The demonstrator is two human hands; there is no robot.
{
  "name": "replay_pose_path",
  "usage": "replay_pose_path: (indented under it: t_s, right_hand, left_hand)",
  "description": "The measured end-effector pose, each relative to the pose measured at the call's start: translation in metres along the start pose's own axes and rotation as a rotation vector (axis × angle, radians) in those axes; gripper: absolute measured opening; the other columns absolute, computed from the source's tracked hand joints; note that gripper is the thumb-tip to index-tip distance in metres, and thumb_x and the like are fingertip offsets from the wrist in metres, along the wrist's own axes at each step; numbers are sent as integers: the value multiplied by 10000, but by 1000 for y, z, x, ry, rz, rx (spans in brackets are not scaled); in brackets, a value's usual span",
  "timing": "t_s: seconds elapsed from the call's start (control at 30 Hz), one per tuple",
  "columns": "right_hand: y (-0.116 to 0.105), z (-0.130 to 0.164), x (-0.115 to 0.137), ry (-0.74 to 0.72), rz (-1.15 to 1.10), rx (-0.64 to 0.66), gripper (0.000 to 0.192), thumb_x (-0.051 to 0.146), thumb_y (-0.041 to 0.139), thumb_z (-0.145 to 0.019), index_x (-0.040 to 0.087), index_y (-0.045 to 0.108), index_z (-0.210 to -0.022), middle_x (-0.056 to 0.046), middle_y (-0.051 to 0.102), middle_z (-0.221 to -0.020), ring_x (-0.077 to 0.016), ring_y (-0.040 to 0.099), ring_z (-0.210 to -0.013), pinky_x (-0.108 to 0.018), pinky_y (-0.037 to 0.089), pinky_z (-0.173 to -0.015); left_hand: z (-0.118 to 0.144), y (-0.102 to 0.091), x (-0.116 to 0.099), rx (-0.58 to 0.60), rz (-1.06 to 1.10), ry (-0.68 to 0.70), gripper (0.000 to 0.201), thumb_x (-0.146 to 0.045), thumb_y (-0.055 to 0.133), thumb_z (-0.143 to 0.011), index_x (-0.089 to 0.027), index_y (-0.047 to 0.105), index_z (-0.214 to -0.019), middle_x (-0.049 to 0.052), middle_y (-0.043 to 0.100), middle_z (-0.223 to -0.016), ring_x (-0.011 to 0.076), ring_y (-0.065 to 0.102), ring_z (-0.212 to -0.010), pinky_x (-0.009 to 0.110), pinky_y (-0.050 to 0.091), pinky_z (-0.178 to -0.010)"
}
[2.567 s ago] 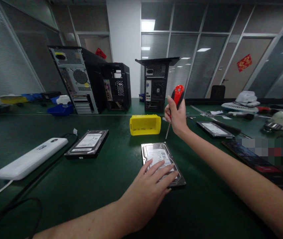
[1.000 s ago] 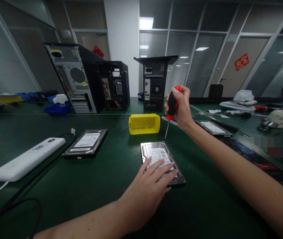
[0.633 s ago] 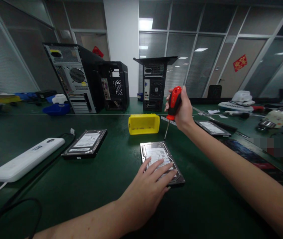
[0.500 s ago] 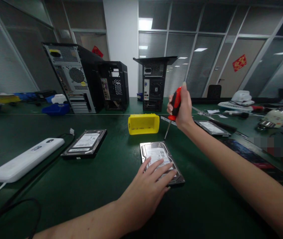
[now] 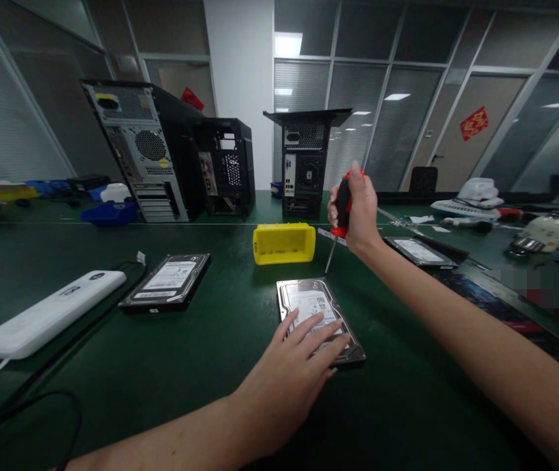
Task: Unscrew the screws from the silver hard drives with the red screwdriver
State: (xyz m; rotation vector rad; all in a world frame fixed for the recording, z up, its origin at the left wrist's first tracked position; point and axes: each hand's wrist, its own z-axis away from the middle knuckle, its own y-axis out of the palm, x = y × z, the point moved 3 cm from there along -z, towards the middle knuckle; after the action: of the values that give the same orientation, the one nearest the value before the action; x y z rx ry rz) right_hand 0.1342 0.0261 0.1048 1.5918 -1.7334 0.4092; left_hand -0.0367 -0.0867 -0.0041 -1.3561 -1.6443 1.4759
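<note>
Green matting covers the long table [image 5: 201, 366] of an office workshop, with glass partitions behind and three opened computer towers [image 5: 162, 150] standing at the far edge. At the centre of the table lies a hard drive [image 5: 311, 304], label up, and the left hand [image 5: 289, 379] rests flat on its near half, fingers spread, the grip open and simply pressing the drive down. The right hand [image 5: 358, 212] has its grip closed round the red and black handle of a screwdriver [image 5: 339, 216], held nearly upright, the shaft slanting down so that the tip meets the drive's far right corner, or sits just above it; which of the two is too fine to tell. Judging from this, the step in hand is working a screw at that corner of the drive's cover. The next move would call for keeping the tip seated squarely in the screw head, turning the handle with steady downward pressure, and holding the drive firm under the left palm so that it does not swivel. A yellow bin [image 5: 284, 243] sits just beyond the drive, a second hard drive [image 5: 169, 280] lies to the left beside a white power strip [image 5: 48, 314], and a third drive [image 5: 419, 252] lies to the right.
</note>
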Motion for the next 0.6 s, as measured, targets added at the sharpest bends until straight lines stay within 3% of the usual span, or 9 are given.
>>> replay_pose_path:
  t_s: [0.27, 0.4, 0.6]
  right_hand:
    - [-3, -2, -2, 32, 4, 38, 558, 764, 380, -739, 224, 501, -807, 22, 450, -659, -61, 401, -417, -215, 309, -338]
    - [-2, -4, -3, 28, 4, 49, 505, 744, 388, -752, 245, 435, -812, 46, 424, -611, -57, 375, -388, -201, 272, -332]
    - [-2, -5, -1, -20, -2, 21, 433, 608, 580, -733, 262, 329, -802, 83, 432, -571, -54, 348, -353, -205, 233, -311]
  left_hand:
    - [0, 2, 0, -17, -19, 10, 459, -213, 441, -944, -273, 339, -1388, 6, 384, -1468, 231, 319, -1359, 541, 236, -1120]
    - [0, 2, 0, -24, -30, 12, 451, -219, 442, -945, -268, 347, -1383, 11, 406, -1454, 228, 329, -1354, 535, 240, -1119]
    - [1, 1, 0, -18, -23, 13, 461, -208, 442, -943, -271, 339, -1388, 8, 397, -1460, 226, 312, -1364, 537, 233, -1122]
